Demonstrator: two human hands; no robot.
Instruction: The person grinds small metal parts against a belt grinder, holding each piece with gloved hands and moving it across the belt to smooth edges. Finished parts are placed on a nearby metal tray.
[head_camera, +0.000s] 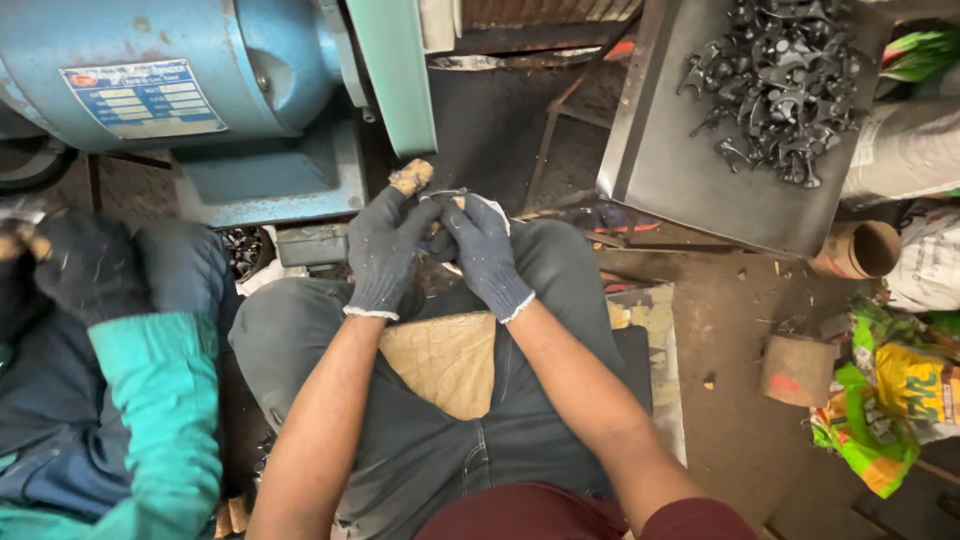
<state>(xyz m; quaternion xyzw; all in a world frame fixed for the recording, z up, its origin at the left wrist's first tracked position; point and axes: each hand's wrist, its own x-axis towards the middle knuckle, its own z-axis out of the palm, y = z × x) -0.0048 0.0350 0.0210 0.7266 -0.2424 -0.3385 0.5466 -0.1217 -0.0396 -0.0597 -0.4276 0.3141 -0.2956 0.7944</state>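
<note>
Two-hand (384, 248) (486, 250) grip, one metal part (442, 197)

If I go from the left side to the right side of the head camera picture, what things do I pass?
Co-worker's green sleeve → blue motor → left hand → right hand, both on a small dark metal part → metal tray of dark parts → cardboard tube → green bags.

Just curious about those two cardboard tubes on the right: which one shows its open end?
The upper tube, just below the metal tray, shows its hollow mouth. The lower tube, nearer the green bags, shows only its side.
</note>
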